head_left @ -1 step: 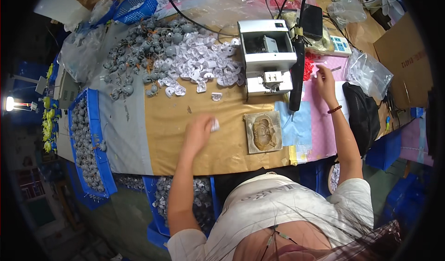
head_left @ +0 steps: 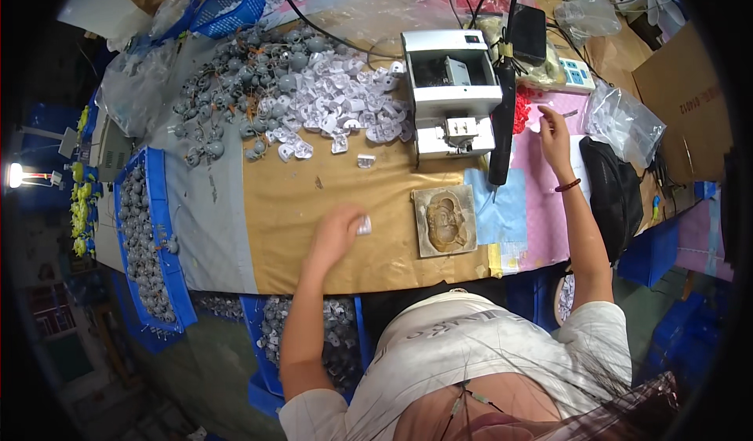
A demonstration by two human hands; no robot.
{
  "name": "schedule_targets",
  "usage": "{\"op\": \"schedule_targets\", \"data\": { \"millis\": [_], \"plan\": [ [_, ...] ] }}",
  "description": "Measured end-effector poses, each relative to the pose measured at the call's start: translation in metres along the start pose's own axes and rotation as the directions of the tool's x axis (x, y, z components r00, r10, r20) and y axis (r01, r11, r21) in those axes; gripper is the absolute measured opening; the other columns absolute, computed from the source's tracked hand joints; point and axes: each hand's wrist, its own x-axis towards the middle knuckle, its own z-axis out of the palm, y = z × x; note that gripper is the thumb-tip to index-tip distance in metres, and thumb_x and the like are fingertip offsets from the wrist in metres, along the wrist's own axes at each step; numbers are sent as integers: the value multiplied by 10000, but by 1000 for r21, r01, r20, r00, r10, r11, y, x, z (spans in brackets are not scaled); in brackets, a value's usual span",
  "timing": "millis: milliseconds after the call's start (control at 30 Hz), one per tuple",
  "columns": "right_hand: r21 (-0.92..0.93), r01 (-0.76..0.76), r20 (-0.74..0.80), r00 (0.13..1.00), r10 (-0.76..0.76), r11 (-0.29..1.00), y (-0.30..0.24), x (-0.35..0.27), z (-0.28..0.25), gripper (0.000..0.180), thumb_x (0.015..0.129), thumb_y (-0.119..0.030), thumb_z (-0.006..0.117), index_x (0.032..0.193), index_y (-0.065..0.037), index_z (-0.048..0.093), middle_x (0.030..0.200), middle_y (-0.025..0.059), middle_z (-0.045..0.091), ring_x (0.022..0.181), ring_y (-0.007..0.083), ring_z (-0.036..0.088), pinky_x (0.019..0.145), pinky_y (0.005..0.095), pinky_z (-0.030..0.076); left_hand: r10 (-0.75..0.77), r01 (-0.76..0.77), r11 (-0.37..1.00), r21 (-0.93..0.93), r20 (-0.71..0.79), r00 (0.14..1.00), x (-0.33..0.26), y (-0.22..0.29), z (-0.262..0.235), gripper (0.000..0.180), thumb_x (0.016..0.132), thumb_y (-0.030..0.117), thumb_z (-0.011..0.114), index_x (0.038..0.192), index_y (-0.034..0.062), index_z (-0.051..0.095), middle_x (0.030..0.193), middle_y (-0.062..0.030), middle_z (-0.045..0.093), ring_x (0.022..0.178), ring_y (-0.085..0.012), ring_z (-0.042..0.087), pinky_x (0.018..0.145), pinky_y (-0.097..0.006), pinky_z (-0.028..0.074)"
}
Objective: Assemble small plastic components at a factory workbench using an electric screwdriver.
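My left hand (head_left: 337,231) is over the brown part of the worktable, its fingers closed on a small white plastic piece (head_left: 364,225). A similar loose white piece (head_left: 365,161) lies farther back, in front of a heap of white plastic pieces (head_left: 345,100). To the right, my right hand (head_left: 555,131) hovers over the pink sheet, fingers loosely curved and apart, beside a pile of small red parts (head_left: 521,112). Between my hands lies a square metal mould block (head_left: 445,221) with a rounded hollow. Behind it stands a white machine (head_left: 453,96).
A black handheld tool (head_left: 502,135) hangs upright beside the machine, over a blue sheet (head_left: 502,206). Grey ball-shaped parts with wires (head_left: 251,72) are heaped at back left; a blue tray (head_left: 161,237) holds more. A black bag (head_left: 610,190) and cardboard box (head_left: 686,108) lie right.
My left hand has come slightly nearer to me with the white plastic piece. My right hand has shifted a little to the right, away from the red parts.
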Motion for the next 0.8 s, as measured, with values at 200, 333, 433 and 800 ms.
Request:
{"op": "schedule_targets", "data": {
  "millis": [200,333,433,800],
  "plan": [
    [473,-327,248,940,232,818,-88,-32,-8,217,1010,-125,619,1151,20,695,857,-6,634,759,69,569,698,232,479,-125,128,992,15,-139,982,-50,15,17,221,868,49,701,1089,48,696,988,-145,646,964,-345,622,854,-421,502],
    [465,-374,454,879,146,802,-134,-70,8,150,972,-59,655,1095,17,694,884,1,659,772,75,614,713,232,500,-133,120,989,-85,-169,976,-48,42,46,241,855,4,697,1092,43,698,996,-140,625,982,-344,615,862,-412,503],
    [461,-283,531,847,-6,841,-157,-93,23,110,933,-15,682,1039,12,693,938,21,660,817,93,623,740,247,513,-9,-31,961,-274,-142,990,-30,88,56,231,836,-26,685,1058,38,702,1008,-132,627,1008,-335,608,880,-406,502],
    [418,153,437,830,-346,895,-172,-123,48,153,810,16,785,909,-9,672,914,105,694,786,229,654,689,318,515,274,-280,958,-64,-85,958,18,98,90,256,784,59,742,1035,61,691,1130,-95,615,1176,-336,532,966,-446,478]
  ]
}}
